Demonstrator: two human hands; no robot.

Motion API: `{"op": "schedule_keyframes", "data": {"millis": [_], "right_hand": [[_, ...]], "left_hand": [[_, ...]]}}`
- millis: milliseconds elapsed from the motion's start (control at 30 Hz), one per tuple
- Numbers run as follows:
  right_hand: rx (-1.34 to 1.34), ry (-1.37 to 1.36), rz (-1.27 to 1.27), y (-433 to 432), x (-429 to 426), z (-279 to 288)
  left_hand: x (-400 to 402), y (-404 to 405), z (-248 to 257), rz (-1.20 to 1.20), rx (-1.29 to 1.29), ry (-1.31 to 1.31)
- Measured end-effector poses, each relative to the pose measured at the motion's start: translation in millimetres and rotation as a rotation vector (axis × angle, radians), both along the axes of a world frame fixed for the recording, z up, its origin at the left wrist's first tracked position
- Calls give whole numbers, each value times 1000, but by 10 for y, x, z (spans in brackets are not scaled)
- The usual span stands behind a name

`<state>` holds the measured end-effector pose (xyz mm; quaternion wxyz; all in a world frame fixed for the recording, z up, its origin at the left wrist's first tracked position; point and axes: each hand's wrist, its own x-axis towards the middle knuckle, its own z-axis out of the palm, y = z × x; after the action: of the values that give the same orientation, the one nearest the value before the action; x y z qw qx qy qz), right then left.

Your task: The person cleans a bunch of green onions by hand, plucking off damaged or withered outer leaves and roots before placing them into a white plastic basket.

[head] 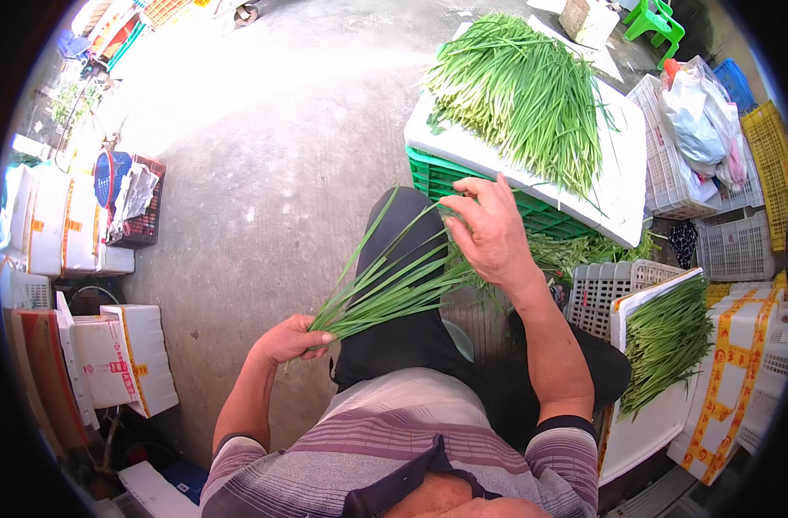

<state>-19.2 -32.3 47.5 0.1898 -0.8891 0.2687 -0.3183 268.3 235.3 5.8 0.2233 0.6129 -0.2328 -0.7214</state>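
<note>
My left hand grips the base ends of a small bunch of long green leaves, which look like garlic chives. The leaves fan out to the right across my dark-trousered knee. By their tips, my right hand hovers with thumb and fingers bent and apart; no leaf is plainly held there. Beyond it, a large heap of the same chives lies on a white foam board set on a green plastic crate. At my right, more chives rest on another white foam board.
Loose leaves lie below the green crate, beside a grey plastic basket. White crates, a bag and a taped foam box line the right. Foam boxes and a dark red crate stand left on concrete floor.
</note>
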Motion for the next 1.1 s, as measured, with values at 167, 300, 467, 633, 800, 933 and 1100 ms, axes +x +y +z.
{"op": "schedule_keyframes", "data": {"millis": [167,300,467,633,800,933,1100], "right_hand": [[-47,20,119,-89,178,-177],[-18,10,161,-122,234,-234],[-32,20,165,-119,279,-258],[-122,53,71,-78,297,-310],[-116,67,26,-89,185,-373],[-87,55,-93,-258,-181,-400],[100,-13,-302,-276,-734,-383]], "left_hand": [[27,0,-37,-3,-25,35],[32,-10,-34,-17,-27,43],[48,18,-66,-25,-36,51],[70,27,-102,-34,-27,44],[72,15,-109,-53,-20,55],[47,-29,-35,-39,0,13],[19,-4,-41,5,12,0]]}}
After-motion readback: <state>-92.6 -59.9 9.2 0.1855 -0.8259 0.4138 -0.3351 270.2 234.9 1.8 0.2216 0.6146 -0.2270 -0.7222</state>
